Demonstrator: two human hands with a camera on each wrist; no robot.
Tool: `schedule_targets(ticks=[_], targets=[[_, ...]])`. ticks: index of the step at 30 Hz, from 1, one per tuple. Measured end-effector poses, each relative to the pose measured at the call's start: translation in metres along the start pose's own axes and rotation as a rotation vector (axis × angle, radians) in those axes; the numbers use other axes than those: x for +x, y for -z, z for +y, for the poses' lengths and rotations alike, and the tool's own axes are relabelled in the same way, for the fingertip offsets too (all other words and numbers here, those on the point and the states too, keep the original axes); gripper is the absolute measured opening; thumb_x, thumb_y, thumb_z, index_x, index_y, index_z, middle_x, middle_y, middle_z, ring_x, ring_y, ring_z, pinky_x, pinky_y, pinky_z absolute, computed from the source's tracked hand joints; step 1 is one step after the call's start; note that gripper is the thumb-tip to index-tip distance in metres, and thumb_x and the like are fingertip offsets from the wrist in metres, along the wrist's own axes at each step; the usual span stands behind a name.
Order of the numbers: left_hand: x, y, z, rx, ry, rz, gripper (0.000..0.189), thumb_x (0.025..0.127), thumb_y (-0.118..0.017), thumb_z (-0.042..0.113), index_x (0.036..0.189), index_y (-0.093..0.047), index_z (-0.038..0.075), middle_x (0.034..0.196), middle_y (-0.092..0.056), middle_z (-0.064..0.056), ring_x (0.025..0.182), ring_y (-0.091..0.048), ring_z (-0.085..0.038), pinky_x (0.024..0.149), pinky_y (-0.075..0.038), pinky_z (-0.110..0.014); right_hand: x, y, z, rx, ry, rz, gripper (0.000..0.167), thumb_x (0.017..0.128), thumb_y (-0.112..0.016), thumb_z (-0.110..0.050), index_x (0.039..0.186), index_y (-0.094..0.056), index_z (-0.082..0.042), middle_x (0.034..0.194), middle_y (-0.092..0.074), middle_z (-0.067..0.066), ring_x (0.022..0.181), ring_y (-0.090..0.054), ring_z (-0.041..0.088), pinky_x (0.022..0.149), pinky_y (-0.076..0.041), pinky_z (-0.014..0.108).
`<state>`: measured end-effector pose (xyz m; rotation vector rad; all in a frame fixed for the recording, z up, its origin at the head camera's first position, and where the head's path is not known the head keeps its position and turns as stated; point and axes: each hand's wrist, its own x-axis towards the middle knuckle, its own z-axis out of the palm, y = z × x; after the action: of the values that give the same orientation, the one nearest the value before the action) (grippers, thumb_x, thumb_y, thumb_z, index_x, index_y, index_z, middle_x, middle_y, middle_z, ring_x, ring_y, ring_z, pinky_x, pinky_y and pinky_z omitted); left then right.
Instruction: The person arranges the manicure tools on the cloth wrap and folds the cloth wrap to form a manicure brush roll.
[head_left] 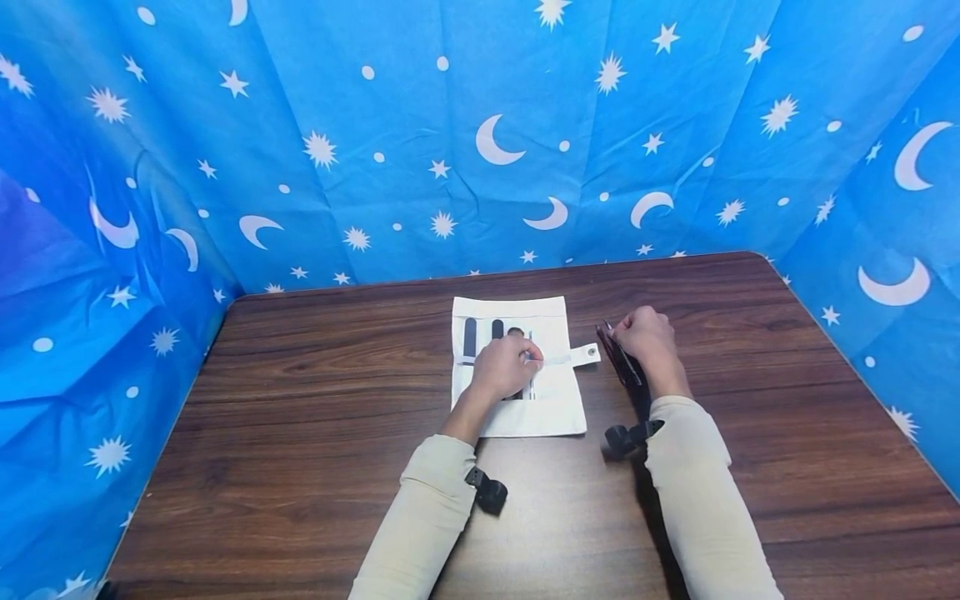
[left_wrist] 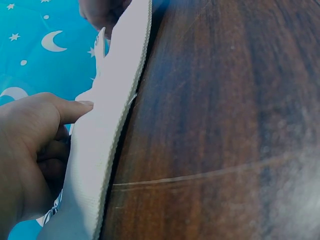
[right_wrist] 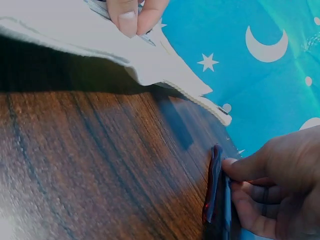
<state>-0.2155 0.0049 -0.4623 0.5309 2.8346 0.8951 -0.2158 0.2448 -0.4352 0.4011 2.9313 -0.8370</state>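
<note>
A white cloth tool pouch (head_left: pixel 551 417) lies spread on the table, with dark round-ended flat tools (head_left: pixel 470 337) and thin metal tools (head_left: pixel 532 388) tucked in it. Over its middle, my left hand (head_left: pixel 501 367) pinches at the pouch's elastic band beside a thin metal tool; the fingertips partly hide what they grip. To the right of the pouch, my right hand (head_left: pixel 647 337) pinches a slender dark tool (right_wrist: pixel 227 207) between thumb and fingers. A dark red slender piece (right_wrist: pixel 212 185) lies right alongside it; its kind is unclear.
The pouch's snap strap (head_left: pixel 587 355) points right, toward my right hand. Underneath is a dark wood-grain table (head_left: pixel 322 467). A blue cloth (head_left: pixel 405 108) with moons and stars hangs behind and at both sides. Each wrist wears a small black camera (head_left: pixel 491 493).
</note>
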Motion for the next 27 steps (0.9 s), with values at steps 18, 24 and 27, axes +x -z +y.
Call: schedule_targets(ticks=[18, 24, 27], targets=[[0.002, 0.001, -0.001, 0.004, -0.011, 0.002, 0.012, 0.096, -0.068, 0.026, 0.099, -0.079, 0.021, 0.055, -0.041, 0.01, 0.048, -0.033, -0.007, 0.046, -0.025, -0.023, 0.003, 0.009, 0.0, 0.223, 0.037, -0.118, 0.026, 0.103, -0.052, -0.011, 0.107, -0.067, 0.009, 0.09, -0.068, 0.013, 0.071, -0.057, 0.009, 0.064, -0.046, 0.02], [0.001, 0.001, -0.001, -0.006, -0.005, -0.006, 0.012, 0.096, -0.068, 0.025, 0.099, -0.079, 0.021, 0.054, -0.04, 0.01, 0.047, -0.032, -0.006, 0.046, -0.024, -0.022, 0.008, 0.006, -0.004, 0.398, 0.064, -0.077, 0.026, 0.105, -0.052, -0.01, 0.112, -0.063, 0.012, 0.103, -0.074, 0.024, 0.069, -0.059, -0.002, 0.063, -0.051, 0.013], [0.001, 0.001, -0.001, -0.011, -0.002, -0.01, 0.011, 0.096, -0.069, 0.025, 0.099, -0.079, 0.021, 0.054, -0.04, 0.01, 0.047, -0.031, -0.006, 0.045, -0.023, -0.022, 0.01, 0.006, -0.005, 0.497, 0.076, -0.065, 0.026, 0.104, -0.054, -0.009, 0.114, -0.062, 0.014, 0.094, -0.075, 0.014, 0.069, -0.06, -0.005, 0.066, -0.053, 0.012]])
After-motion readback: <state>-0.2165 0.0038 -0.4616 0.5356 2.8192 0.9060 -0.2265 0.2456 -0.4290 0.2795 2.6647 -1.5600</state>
